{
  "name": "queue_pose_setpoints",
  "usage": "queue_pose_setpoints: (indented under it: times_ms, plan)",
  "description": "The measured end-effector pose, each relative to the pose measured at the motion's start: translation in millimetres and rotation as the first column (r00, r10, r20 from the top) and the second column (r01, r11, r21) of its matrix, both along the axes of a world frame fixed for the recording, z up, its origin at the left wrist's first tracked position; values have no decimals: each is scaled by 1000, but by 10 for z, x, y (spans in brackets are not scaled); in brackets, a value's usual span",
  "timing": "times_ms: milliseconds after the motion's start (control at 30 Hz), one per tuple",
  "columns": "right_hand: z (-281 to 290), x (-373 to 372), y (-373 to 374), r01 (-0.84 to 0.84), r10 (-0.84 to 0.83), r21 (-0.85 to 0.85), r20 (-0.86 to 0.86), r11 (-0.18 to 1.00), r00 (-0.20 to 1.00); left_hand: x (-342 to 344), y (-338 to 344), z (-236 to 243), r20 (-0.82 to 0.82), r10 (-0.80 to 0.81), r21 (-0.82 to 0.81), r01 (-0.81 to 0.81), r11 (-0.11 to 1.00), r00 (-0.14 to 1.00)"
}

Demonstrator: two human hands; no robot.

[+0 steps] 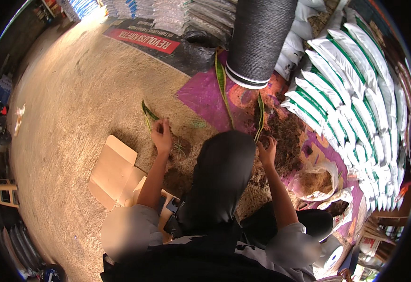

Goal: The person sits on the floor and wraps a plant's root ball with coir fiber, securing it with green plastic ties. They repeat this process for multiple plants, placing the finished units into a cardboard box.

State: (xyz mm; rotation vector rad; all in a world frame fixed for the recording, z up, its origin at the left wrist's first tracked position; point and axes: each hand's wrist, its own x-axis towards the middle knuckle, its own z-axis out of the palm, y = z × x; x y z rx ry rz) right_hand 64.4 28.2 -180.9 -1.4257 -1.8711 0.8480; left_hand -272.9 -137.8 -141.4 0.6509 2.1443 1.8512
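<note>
My left hand [162,137] is closed, its fingers pinched around a short snake plant leaf [148,111], dark green with yellow edges, that points up and away. On the other side, my right hand [267,151] grips the lower end of a second yellow-edged leaf, a snake plant leaf [261,113]. Between the hands and farther off is a longer snake plant leaf [221,80] over the purple sheet [203,96]. A small spiky plant [180,147] sits on the ground beside my left hand. A dark rounded shape [224,174] hides the ground between my forearms.
Loose dark soil [285,134] lies right of my right hand, with an open plastic bag [316,181] of brown material nearer. An opened cardboard box [114,174] is at my left forearm. A large black roll [262,40] stands ahead; stacked white-and-green sacks [351,98] line the right.
</note>
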Motion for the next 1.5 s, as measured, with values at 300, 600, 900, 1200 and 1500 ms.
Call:
queue_pose_setpoints:
  times_ms: [300,600,900,1200,1500]
  plan:
    - [-206,15,95,-89,80,-141,-67,986,995,-19,435,-1255,-197,-522,-721,238,650,830]
    - [-217,469,78,-81,66,-171,-89,982,994,219,1094,-1412,-145,-564,-897,133,422,813]
    - [-132,503,191,-22,-52,-268,-264,963,963,-94,1494,-703,210,-512,145,491,859,833]
    - [1152,52,340,-198,196,52,-515,979,834,450,1732,1540,32,-875,251,844,475,483]
    - [2485,497,129,-265,373,266,-567,927,735,1794,1841,2627,41,-994,352,930,105,97]
